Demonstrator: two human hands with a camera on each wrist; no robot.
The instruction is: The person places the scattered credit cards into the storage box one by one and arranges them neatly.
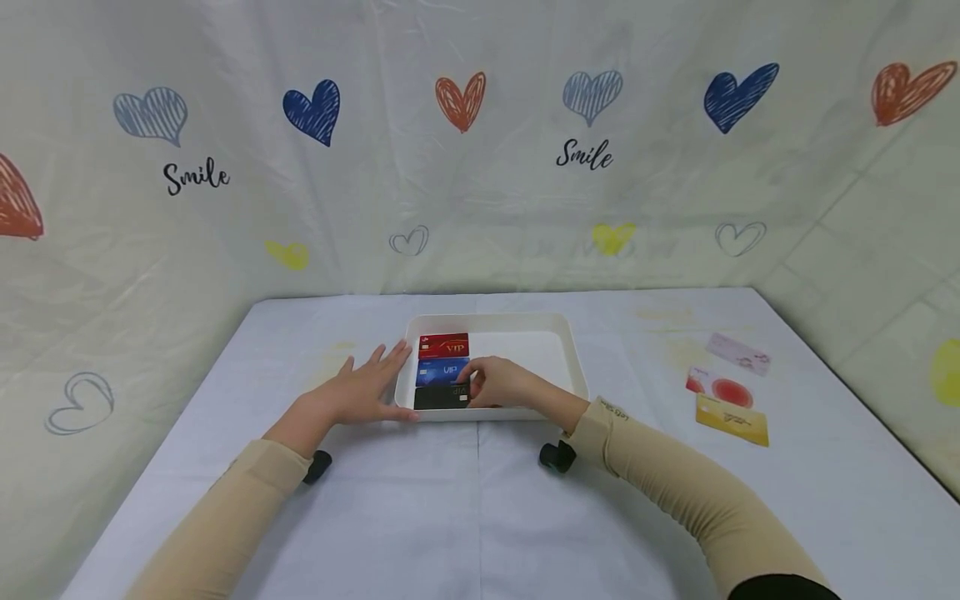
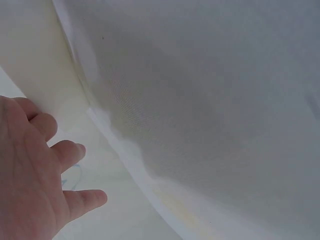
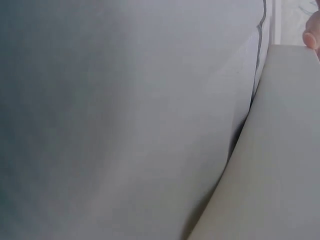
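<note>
In the head view a white tray (image 1: 525, 333) holds a red VIP card (image 1: 442, 345), a blue VIP card (image 1: 435, 372) and a black card (image 1: 437, 398), stacked edge to edge along its left side. My left hand (image 1: 363, 390) rests at the tray's left rim, fingers spread, thumb at the front corner. The right hand (image 1: 501, 383) reaches in over the front rim, its curled fingers pinching the black card at its right end. Spread fingers of the left hand (image 2: 35, 170) show in the left wrist view. Only a fingertip (image 3: 311, 39) appears at the right wrist view's upper edge.
At the right of the white-covered table (image 1: 420, 517) lie a pink card (image 1: 738, 353), a red-and-white card (image 1: 712, 387) and a gold card (image 1: 731, 419), the last two overlapping. A curtain (image 1: 510, 192) printed with hearts hangs behind the table.
</note>
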